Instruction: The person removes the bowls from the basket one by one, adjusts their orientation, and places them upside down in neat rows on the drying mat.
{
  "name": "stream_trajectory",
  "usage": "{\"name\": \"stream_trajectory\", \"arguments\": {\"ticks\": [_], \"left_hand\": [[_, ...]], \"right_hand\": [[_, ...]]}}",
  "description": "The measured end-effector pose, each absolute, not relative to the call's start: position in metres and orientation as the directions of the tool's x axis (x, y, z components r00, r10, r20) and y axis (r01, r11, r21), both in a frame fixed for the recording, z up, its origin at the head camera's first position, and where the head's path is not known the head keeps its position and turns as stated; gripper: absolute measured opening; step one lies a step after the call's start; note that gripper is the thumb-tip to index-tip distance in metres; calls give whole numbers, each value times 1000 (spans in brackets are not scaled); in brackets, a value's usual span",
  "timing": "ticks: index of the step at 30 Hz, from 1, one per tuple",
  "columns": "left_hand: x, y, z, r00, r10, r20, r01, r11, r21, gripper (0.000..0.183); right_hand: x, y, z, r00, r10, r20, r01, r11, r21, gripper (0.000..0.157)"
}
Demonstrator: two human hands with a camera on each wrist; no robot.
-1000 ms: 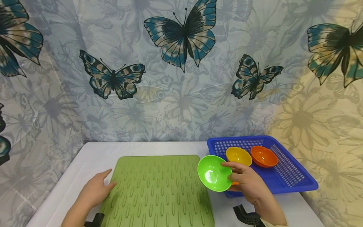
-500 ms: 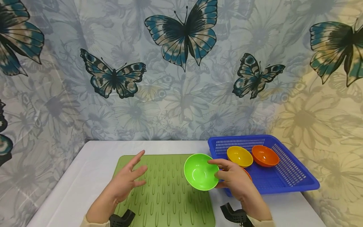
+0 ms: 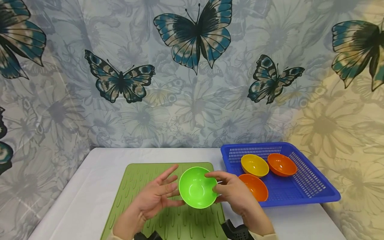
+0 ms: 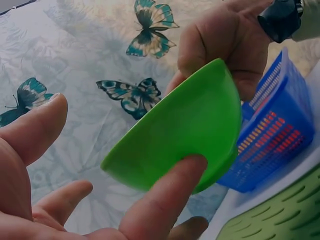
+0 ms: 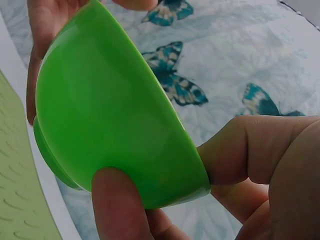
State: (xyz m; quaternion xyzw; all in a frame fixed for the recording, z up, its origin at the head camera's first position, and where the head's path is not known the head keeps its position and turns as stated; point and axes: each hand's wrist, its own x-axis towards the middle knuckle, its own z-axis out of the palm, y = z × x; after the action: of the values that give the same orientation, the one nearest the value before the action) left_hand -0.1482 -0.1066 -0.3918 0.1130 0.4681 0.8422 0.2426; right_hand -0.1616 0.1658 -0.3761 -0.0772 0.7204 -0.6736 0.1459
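Observation:
A bright green bowl (image 3: 196, 190) is held up over the green mat (image 3: 132, 190), tilted so its inside faces the head camera. My right hand (image 3: 235, 193) pinches its right rim, some fingers inside and others against the outer wall; the right wrist view shows the bowl's outside (image 5: 110, 115) and foot up close. On the other side is my left hand (image 3: 154, 196), fingers spread and mostly straight. From the left wrist, one left fingertip (image 4: 192, 162) overlaps the bowl's outer wall, while the thumb stands apart from the rim.
To the right, a blue plastic basket (image 3: 303, 195) holds a yellow bowl (image 3: 255, 165), an orange bowl (image 3: 282, 165) behind and another orange bowl (image 3: 256, 188) near its front. A white cloth (image 3: 78, 186) covers the table, and a butterfly-patterned curtain (image 3: 186, 126) hangs behind.
My right hand has carried the green bowl left, away from the basket and over the mat. My left hand has come in from the mat's left edge to the bowl's side.

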Motion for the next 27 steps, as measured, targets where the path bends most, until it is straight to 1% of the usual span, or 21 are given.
{"name": "stream_trajectory", "arguments": {"ticks": [9,15,22,27], "left_hand": [[-151,-105,-400,-831,554,-46,-354,-464,812,74],[-152,-106,-405,-793,608,-32,-392,-469,791,68],[-152,-109,-409,-771,637,10,-391,-486,782,59],[-152,-110,-410,-768,639,35,-374,-493,785,58]], "right_hand": [[-161,162,-376,-938,-331,-106,86,74,-994,46],[-160,161,-374,-924,-369,-98,79,66,-995,46],[-158,161,-371,-920,-384,-83,59,75,-995,45],[-157,161,-372,-911,-405,-85,68,55,-996,45]]}}
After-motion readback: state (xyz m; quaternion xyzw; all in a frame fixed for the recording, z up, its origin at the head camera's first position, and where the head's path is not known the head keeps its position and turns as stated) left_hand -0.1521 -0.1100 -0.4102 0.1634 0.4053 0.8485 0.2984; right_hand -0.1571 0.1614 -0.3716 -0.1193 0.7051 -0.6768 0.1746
